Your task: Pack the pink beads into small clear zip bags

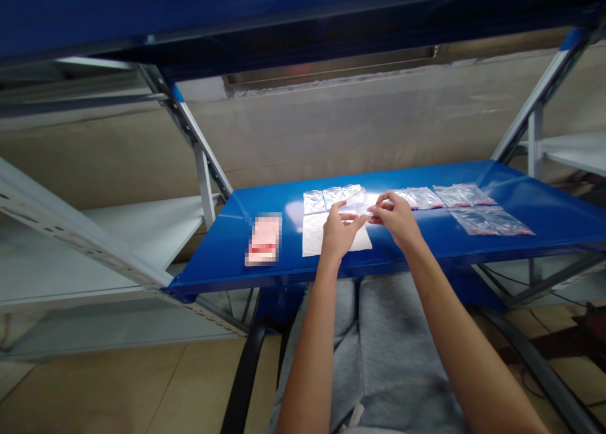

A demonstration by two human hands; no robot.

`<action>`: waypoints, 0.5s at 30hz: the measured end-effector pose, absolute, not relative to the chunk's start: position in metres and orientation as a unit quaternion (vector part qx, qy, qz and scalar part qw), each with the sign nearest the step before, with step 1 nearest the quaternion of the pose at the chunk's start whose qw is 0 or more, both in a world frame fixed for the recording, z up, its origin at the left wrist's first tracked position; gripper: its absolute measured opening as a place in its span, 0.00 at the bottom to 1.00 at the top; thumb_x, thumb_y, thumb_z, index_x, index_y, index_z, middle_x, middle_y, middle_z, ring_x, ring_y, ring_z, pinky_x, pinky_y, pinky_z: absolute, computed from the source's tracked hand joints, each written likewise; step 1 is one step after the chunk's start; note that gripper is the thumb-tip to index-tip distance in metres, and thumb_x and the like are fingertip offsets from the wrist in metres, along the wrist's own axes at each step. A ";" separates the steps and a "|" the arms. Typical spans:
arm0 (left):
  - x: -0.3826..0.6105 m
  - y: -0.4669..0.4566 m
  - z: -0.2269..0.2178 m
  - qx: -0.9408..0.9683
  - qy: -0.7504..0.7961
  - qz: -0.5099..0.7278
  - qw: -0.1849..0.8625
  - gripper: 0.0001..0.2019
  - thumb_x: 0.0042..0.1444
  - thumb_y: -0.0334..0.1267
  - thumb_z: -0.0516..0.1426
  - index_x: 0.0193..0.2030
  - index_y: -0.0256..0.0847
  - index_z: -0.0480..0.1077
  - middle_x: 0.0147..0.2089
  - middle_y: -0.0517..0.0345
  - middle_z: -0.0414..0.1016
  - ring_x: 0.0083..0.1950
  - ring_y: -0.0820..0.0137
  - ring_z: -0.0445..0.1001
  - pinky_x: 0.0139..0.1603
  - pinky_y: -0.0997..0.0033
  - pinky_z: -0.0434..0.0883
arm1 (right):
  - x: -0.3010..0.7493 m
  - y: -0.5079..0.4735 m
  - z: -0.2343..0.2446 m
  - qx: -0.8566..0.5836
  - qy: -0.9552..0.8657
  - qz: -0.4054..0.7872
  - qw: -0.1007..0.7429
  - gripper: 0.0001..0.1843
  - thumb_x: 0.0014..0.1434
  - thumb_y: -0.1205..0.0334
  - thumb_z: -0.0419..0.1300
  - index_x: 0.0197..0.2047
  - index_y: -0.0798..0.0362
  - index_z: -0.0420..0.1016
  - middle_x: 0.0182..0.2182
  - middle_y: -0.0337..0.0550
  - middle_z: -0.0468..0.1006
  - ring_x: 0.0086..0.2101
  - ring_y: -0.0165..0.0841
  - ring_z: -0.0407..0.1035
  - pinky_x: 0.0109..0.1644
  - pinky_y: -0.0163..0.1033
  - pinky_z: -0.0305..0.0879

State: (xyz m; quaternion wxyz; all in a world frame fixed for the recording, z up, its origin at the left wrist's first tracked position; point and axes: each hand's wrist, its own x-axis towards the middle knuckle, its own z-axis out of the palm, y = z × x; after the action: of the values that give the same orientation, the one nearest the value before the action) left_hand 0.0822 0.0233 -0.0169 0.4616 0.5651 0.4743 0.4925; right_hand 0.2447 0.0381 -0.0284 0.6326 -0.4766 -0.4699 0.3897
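A small clear plastic zip bag (356,199) with a red line along its top is pinched between my two hands, above the shelf surface. My left hand (341,230) closes on its lower left side. The fingertips of my right hand (392,213) press together at its right side; fine detail there is too small to tell. Beneath the hands lies a white sheet (314,237), with several flat clear bags (313,201) in a row along its far edge. To the right, several more clear bags (492,220) with small reddish contents lie flat.
The blue shelf (402,244) carries everything, its front edge just above my lap. A blurred-out pinkish item (265,237) lies at the left. Metal uprights (203,150) stand at both ends, and another blue shelf (303,17) hangs overhead.
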 end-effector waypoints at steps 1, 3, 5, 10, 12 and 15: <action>0.087 0.032 -0.018 0.579 0.490 0.485 0.435 0.31 0.55 0.38 0.69 0.64 0.42 0.66 0.46 0.49 0.83 0.42 0.65 0.81 0.39 0.69 0.76 | 0.247 0.049 -0.029 -0.482 -0.477 0.384 0.626 0.15 0.46 0.62 0.71 0.31 0.50 0.68 0.23 0.34 0.76 0.24 0.31 0.74 0.32 0.38 0.77; 0.096 0.053 -0.017 0.594 0.515 0.481 0.388 0.28 0.55 0.33 0.67 0.63 0.42 0.68 0.45 0.51 0.83 0.41 0.65 0.80 0.42 0.67 0.76 | 0.253 0.071 -0.030 -0.503 -0.484 0.371 0.612 0.10 0.46 0.65 0.68 0.29 0.51 0.69 0.22 0.35 0.75 0.23 0.31 0.74 0.31 0.38 0.77; 0.104 0.078 -0.014 0.606 0.521 0.480 0.362 0.24 0.56 0.29 0.64 0.60 0.40 0.69 0.44 0.50 0.83 0.43 0.65 0.81 0.46 0.67 0.76 | 0.261 0.090 -0.029 -0.518 -0.503 0.359 0.591 0.06 0.47 0.68 0.65 0.30 0.53 0.73 0.25 0.38 0.77 0.25 0.31 0.75 0.32 0.39 0.78; 0.114 0.129 -0.003 0.653 0.581 0.421 0.245 0.20 0.57 0.24 0.59 0.56 0.40 0.72 0.43 0.52 0.83 0.48 0.64 0.81 0.54 0.67 0.73 | 0.276 0.123 -0.023 -0.598 -0.584 0.255 0.487 0.09 0.51 0.70 0.62 0.34 0.54 0.82 0.31 0.44 0.84 0.31 0.35 0.79 0.35 0.38 0.76; 0.115 0.142 -0.002 0.666 0.594 0.395 0.220 0.21 0.57 0.24 0.58 0.56 0.42 0.72 0.44 0.52 0.83 0.49 0.63 0.80 0.54 0.67 0.72 | 0.278 0.132 -0.020 -0.619 -0.627 0.177 0.438 0.09 0.53 0.69 0.63 0.36 0.54 0.85 0.34 0.45 0.86 0.36 0.38 0.80 0.42 0.40 0.76; 0.114 0.151 -0.004 0.676 0.597 0.378 0.209 0.19 0.56 0.24 0.57 0.53 0.44 0.75 0.45 0.51 0.83 0.51 0.61 0.80 0.54 0.66 0.72 | 0.276 0.143 -0.020 -0.631 -0.679 0.074 0.368 0.10 0.57 0.68 0.63 0.39 0.54 0.87 0.40 0.48 0.88 0.42 0.40 0.81 0.50 0.41 0.73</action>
State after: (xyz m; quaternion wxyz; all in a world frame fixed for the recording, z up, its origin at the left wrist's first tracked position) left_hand 0.1140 0.1507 -0.0037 0.2088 0.6758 0.5973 0.3781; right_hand 0.2761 0.1432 -0.0199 0.3679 -0.6311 -0.6789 0.0741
